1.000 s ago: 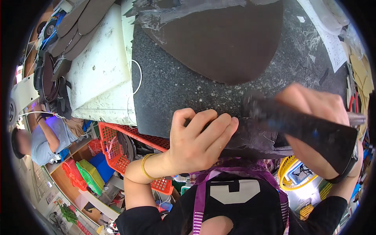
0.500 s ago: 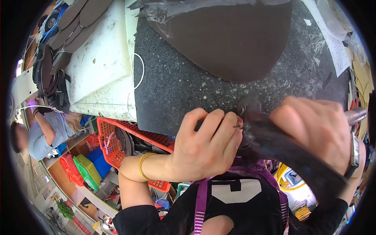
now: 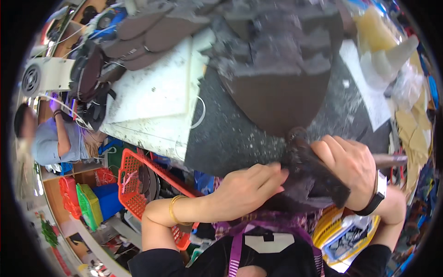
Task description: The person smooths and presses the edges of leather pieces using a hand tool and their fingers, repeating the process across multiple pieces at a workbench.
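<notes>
My right hand grips a hammer whose pale brown handle sticks out to the right of the fist. The dark hammer head slants from a rounded end at the bench down to a broad lower end. Beside it, my left hand has its fingers drawn together in a slightly blurred pinch. What lies between those fingertips is hidden. Dark material shows below the left fingertips and the hammer head. Just beyond my hands, a large dark brown sheet with a rounded near edge rests on the speckled black work mat.
Dark oval pieces overlap at the back left, by a white board. A red basket stands lower left, a yellow basket lower right. Clear plastic and paper line the right side. A person works at far left.
The view has shifted and takes in more of the bench. My right hand and the hammer have come in to the left. My left hand sits lower, with its fingers reaching further right.
</notes>
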Motion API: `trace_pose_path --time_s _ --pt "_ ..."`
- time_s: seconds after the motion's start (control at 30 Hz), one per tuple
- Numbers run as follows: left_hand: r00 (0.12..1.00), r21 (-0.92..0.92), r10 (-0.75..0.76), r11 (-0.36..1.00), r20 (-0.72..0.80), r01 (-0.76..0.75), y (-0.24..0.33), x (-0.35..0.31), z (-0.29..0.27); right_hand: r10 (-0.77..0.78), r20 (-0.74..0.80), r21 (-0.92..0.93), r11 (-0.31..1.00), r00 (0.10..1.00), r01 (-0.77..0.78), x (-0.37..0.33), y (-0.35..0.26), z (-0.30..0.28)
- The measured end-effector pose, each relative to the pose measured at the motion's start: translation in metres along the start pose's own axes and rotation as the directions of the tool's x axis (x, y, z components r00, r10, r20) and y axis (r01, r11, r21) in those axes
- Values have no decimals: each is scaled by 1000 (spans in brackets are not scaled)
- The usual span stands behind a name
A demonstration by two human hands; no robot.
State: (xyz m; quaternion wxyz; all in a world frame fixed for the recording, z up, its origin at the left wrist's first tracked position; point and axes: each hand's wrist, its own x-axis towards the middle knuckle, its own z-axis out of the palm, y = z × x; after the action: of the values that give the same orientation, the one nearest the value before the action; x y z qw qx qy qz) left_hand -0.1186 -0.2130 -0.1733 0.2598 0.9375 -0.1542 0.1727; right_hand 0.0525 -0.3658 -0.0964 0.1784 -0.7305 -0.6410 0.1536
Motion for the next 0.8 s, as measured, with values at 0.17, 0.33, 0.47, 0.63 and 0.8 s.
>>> trace_pose_path --time_s 0.17,0.33,0.47,0.63,0.8 --pt "979 -81 -178 979 98 186 -15 12 5 159 -330 -22 984 931 -176 -26 -6 -12" --pt "966 -4 -197 980 -164 199 -71 62 -36 177 -460 -28 977 870 -213 -18 -10 -19" --pt "913 -83 -180 984 -366 161 -129 112 -49 26 -460 -53 997 887 -57 25 19 1" --pt "863 316 -453 804 -222 504 -157 89 -68 161 -374 -89 974 913 -209 43 30 7" --pt "915 73 -373 919 -153 387 -192 79 -77 119 -398 -22 990 910 -139 43 32 5"
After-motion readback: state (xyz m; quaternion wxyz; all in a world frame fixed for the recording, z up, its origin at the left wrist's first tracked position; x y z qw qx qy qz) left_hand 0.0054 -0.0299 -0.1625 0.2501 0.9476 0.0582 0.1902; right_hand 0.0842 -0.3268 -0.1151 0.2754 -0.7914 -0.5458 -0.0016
